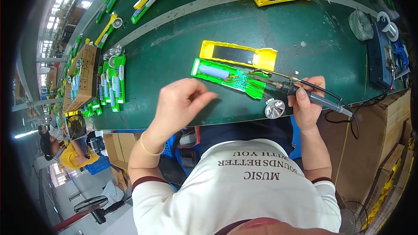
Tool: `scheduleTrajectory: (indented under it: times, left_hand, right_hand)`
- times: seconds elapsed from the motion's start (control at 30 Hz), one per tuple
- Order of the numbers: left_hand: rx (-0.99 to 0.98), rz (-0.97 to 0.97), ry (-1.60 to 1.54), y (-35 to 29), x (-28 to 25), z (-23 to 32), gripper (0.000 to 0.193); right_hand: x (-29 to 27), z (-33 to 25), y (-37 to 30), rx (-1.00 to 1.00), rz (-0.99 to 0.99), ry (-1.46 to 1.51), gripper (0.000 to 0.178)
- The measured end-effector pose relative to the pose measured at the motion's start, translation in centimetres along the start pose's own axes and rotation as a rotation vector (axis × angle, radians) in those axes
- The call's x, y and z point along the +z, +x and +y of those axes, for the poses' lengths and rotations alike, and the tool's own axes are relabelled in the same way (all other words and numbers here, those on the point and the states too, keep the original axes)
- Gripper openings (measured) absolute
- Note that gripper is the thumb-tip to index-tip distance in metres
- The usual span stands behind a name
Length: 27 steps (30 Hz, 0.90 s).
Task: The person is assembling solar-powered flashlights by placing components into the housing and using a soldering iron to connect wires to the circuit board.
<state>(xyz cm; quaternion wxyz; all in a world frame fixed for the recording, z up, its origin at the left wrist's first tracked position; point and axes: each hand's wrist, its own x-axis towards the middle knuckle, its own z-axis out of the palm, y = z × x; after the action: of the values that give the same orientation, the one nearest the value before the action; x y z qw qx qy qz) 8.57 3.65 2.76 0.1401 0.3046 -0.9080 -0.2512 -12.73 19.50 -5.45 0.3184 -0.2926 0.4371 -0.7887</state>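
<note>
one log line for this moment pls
right hand: holds soldering iron, tip at green case half | left hand: empty, raised near case | yellow cover behind | reflector by right hand

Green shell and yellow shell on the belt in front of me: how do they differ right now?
The green shell lies open, holding a blue cell and wires; the yellow shell shows a dark panel. The green shell lies nearer, under the soldering iron in the right hand; the yellow shell lies beyond, untouched. Both are long and lie flat, side by side.
</note>
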Motion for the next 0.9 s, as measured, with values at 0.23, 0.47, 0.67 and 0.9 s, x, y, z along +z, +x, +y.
scheduleTrajectory:
  times: [0.23,0.47,0.67,0.9]
  left_hand:
    - [0.368,0.021,0.033,2.2,2.5,-1.4,0.022]
    - [0.73,0.135,0.119,3.4,3.4,-1.9,0.023]
    - [0.744,0.066,0.25,3.3,2.7,-1.3,0.025]
    - [0.758,0.056,0.289,3.1,2.7,-1.3,0.024]
  right_hand:
    - [-0.1,0.3,-1.0,-0.036,-0.033,-0.09,0.029]
    - [-0.6,0.5,-1.0,-0.008,-0.046,-0.074,0.028]
    - [-0.7,0.8,-0.9,-0.05,-0.084,-0.224,0.029]
    - [-0.8,0.9,-0.8,-0.051,-0.196,-0.24,0.028]
